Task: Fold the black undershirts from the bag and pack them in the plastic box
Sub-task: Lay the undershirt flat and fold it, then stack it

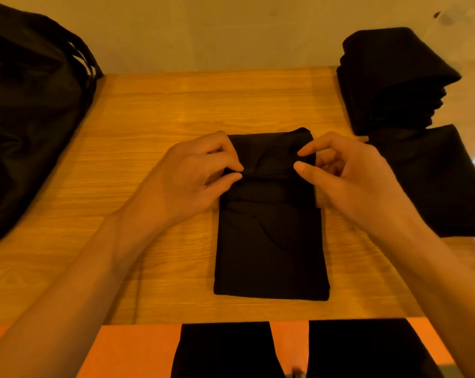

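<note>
Left hand and right hand each pinching the folded-over top edge of the black undershirt lying between them on the wooden table, black bag sitting beyond the left hand, stack of folded undershirts resting beyond the right

Black undershirt, black bag, black folded stack, warm yellow-brown wood-grain table, orange floor

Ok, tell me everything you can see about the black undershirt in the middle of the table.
The black undershirt lies flat on the wooden table, soft matte cloth folded into a narrow rectangle. Its far end is doubled back into a thicker flap. The left hand pinches the flap's left edge, the right hand its right edge.
</note>
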Demonstrator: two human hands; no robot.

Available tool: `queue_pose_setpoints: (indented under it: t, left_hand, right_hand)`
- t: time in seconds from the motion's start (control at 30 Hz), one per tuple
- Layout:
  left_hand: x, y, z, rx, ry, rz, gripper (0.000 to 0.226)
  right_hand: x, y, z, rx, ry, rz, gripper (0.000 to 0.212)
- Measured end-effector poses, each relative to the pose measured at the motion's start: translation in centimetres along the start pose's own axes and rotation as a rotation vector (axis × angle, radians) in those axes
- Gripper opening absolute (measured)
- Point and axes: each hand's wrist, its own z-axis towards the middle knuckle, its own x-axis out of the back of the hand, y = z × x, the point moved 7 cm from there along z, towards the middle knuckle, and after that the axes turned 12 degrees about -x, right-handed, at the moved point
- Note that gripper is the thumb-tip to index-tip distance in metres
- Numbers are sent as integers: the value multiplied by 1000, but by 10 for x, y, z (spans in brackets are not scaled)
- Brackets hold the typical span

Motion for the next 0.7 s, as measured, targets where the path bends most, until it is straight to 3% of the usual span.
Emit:
queue_pose_setpoints:
  t: [0.1, 0.23, 0.3, 0.4, 0.53, 0.7]
  left_hand:
    - [2, -1, -3, 33, 53, -31, 13]
    - [4, 1, -6, 63, 103, -37, 3]
    - [5, 2, -7, 70, 119, -41, 1]
    - [4, 1, -11, 60, 96, -30, 3]
    - [-1, -2, -12, 64, 4, -34, 24]
    - [0, -4, -7, 39, 5, -33, 15]
  right_hand:
    - [5, 1, -1, -20, 80, 55, 3]
    - [11, 2, -6, -27, 129, 88, 9]
    - [10, 0, -9, -6, 104, 45, 10]
    - [0, -2, -10, 38, 61, -155, 28]
    - [0, -4, -12, 151, 118, -267, 30]
    - [-1, -17, -23, 412, 278, -457, 17]
